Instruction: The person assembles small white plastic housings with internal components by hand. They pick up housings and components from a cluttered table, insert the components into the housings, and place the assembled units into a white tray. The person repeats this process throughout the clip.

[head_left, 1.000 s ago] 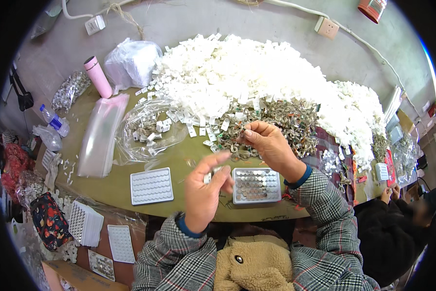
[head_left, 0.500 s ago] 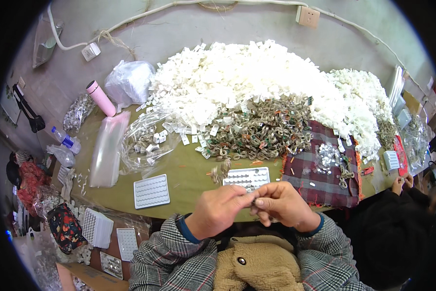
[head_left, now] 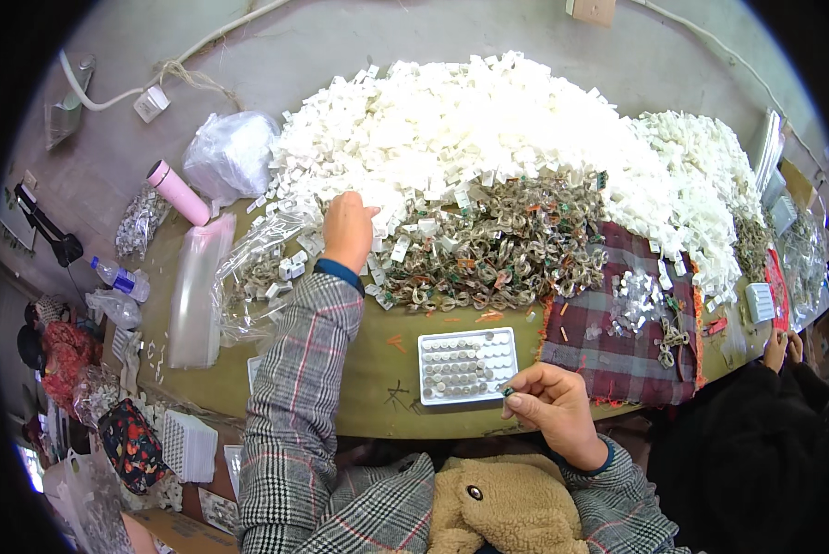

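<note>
My right hand [head_left: 555,413] is closed in a pinch on a small dark green piece [head_left: 507,391], just off the lower right corner of a white tray [head_left: 451,401]. Rows of small round grey and white pieces fill much of that tray; some wells at its right side hold none. Stretched far forward, my left hand [head_left: 347,233] is at the left lower edge of a large pile of small white pieces [head_left: 461,120]. Its back faces up, and most of its fingers are hidden. Right of it lies a heap of grey-brown looped bands [head_left: 507,249] with green and orange bits.
A plaid cloth [head_left: 581,342] with clear bits and a few bands lies right of the tray. Left are clear plastic sleeves [head_left: 198,295], a pink bottle [head_left: 178,193] and a clear bag [head_left: 267,263]. Another person's hands [head_left: 784,351] are at the far right.
My hands were together over the tray; my left hand has gone forward and left to the white pile. My right hand has moved slightly right and down, uncovering the tray.
</note>
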Motion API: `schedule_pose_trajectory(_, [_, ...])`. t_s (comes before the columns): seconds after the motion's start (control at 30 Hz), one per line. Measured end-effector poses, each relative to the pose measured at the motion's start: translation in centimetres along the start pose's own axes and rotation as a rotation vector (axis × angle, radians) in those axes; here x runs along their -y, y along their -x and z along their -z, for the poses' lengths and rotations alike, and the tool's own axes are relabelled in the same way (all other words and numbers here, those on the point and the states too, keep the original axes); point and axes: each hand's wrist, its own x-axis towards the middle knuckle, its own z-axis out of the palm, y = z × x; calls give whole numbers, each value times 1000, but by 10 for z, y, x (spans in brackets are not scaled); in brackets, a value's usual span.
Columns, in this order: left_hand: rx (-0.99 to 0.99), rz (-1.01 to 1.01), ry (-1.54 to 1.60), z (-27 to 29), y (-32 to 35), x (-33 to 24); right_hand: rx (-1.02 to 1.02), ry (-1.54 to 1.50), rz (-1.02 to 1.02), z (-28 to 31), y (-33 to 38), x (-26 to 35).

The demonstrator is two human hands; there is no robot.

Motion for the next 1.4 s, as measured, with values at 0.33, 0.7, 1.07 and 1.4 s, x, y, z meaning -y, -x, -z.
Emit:
schedule_pose_trajectory(0.33, [51,157,312,-6,-2,20,-69,90,87,5,5,-9])
schedule_pose_trajectory(0.7, [477,312,1712,93,181,-115,0,268,543,-32,-1,-4])
schedule_pose_trajectory(1.07, [1072,548,1733,101,244,-95,1,371,467,-43,2,3])
schedule_pose_trajectory(1.4, [681,563,1965,85,249,-92,-131,172,355,-48,10,-12])
